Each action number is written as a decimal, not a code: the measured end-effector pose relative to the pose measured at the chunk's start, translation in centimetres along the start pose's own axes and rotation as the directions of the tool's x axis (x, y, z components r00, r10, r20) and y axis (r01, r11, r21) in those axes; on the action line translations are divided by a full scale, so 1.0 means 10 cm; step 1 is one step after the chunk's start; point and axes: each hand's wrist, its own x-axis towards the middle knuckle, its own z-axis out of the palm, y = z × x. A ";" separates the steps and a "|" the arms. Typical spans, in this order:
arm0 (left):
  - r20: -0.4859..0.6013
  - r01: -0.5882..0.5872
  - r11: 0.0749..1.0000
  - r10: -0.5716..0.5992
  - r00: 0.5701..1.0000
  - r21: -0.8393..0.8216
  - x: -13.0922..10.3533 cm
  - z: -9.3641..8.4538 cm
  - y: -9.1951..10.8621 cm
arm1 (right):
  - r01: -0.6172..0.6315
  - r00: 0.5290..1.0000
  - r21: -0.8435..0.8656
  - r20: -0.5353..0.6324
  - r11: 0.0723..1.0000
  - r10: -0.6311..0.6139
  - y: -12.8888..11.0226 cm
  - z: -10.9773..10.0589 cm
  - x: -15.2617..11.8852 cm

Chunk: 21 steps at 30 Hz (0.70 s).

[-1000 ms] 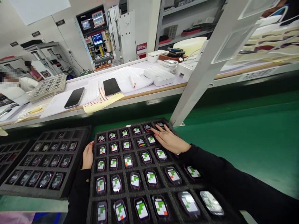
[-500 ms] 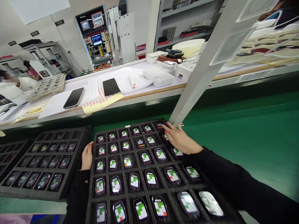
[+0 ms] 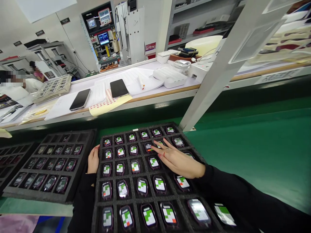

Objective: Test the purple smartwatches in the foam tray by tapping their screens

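A black foam tray [image 3: 143, 197] holds rows of watches, most with green and white blocks lit on their screens. At the tray's left edge, my left hand [image 3: 93, 160] grips its side, with part of the fingers hidden. Over the second row, my right hand [image 3: 181, 159] is spread, its fingertips at a watch with a dark, text-like screen [image 3: 148, 147]; nothing is held in it. The top right watch [image 3: 170, 129] shows green and white blocks.
Another foam tray [image 3: 69, 178] with watches lies to the left, a further one [image 3: 14, 158] beyond it. Behind is a bench [image 3: 145, 96] with two phones, papers and a white box. A slanted white post [image 3: 209, 87] stands at the right; people are at far left.
My right hand has moved left and down from the top right watch to the second row. That watch's screen went from dark to green and white. My left hand stays at the edge.
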 end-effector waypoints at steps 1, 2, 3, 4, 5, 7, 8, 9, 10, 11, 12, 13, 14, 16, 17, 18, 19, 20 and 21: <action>-0.001 -0.002 1.000 0.002 1.000 0.002 0.00 0.00 0.00 | 0.007 1.000 0.000 0.005 1.000 -0.007 -0.01 0.02 0.00; -0.003 -0.004 1.000 0.004 1.000 0.006 0.00 0.00 0.01 | 0.011 1.000 0.000 0.009 1.000 -0.011 -0.01 0.03 0.00; -0.004 -0.006 1.000 0.006 1.000 0.010 -0.01 0.01 0.02 | 0.012 1.000 0.000 0.012 1.000 -0.012 -0.01 0.03 0.00; -0.005 -0.007 1.000 0.007 1.000 0.015 -0.01 0.01 0.03 | 0.010 1.000 0.001 0.011 1.000 -0.010 0.00 0.02 -0.01; -0.006 -0.007 1.000 0.007 1.000 0.022 -0.01 0.01 0.03 | 0.004 1.000 0.002 0.007 1.000 -0.004 0.01 0.00 -0.03; -0.010 -0.004 0.999 0.005 1.000 0.038 -0.03 0.00 0.06 | -0.024 0.999 0.006 -0.021 1.000 0.024 0.03 -0.06 -0.08; -0.012 -0.002 0.999 0.002 1.000 0.048 -0.06 -0.01 0.07 | -0.044 0.998 0.010 -0.039 0.999 0.045 0.05 -0.09 -0.12; -0.015 0.001 0.998 -0.001 1.000 0.058 -0.09 -0.02 0.08 | -0.069 0.996 0.013 -0.057 0.998 0.069 0.07 -0.12 -0.18; -0.018 0.006 0.998 -0.005 1.000 0.068 -0.13 -0.03 0.09 | -0.099 0.992 0.019 -0.079 0.995 0.100 0.08 -0.13 -0.26; -0.021 0.012 0.997 -0.011 1.000 0.077 -0.19 -0.05 0.10 | -0.134 0.985 0.029 -0.103 0.991 0.137 0.10 -0.14 -0.36; -0.026 0.021 0.996 -0.019 0.999 0.086 -0.27 -0.08 0.11 | -0.179 0.974 0.041 -0.137 0.983 0.183 0.12 -0.13 -0.47; -0.031 0.034 0.995 -0.031 0.999 0.093 -0.36 -0.11 0.11 | -0.235 0.954 0.067 -0.178 0.970 0.243 0.13 -0.11 -0.61; -0.038 0.049 0.994 -0.045 0.998 0.100 -0.47 -0.15 0.12 | -0.299 0.920 0.101 -0.232 0.949 0.315 0.14 -0.07 -0.75; -0.056 0.090 0.990 -0.084 0.995 0.112 -0.74 -0.25 0.12 | -0.453 0.828 0.174 -0.281 0.874 0.485 0.12 0.04 -1.06; -0.070 0.113 0.986 -0.105 0.992 0.121 -0.89 -0.30 0.12 | -0.502 0.792 0.201 -0.283 0.841 0.540 0.10 0.10 -1.21; -0.086 0.141 0.981 -0.131 0.988 0.130 -1.03 -0.35 0.12 | -0.543 0.760 0.217 -0.285 0.811 0.585 0.07 0.16 -1.33; -0.110 0.173 0.976 -0.158 0.981 0.135 -1.17 -0.40 0.12 | -0.580 0.729 0.225 -0.285 0.783 0.622 0.03 0.21 -1.43; -0.123 0.204 0.969 -0.188 0.974 0.136 -1.28 -0.44 0.12 | -0.604 0.708 0.229 -0.288 0.764 0.645 -0.01 0.24 -1.50; -0.132 0.231 0.964 -0.213 0.968 0.135 -1.38 -0.47 0.13 | -0.606 0.708 0.222 -0.287 0.763 0.646 -0.06 0.25 -1.52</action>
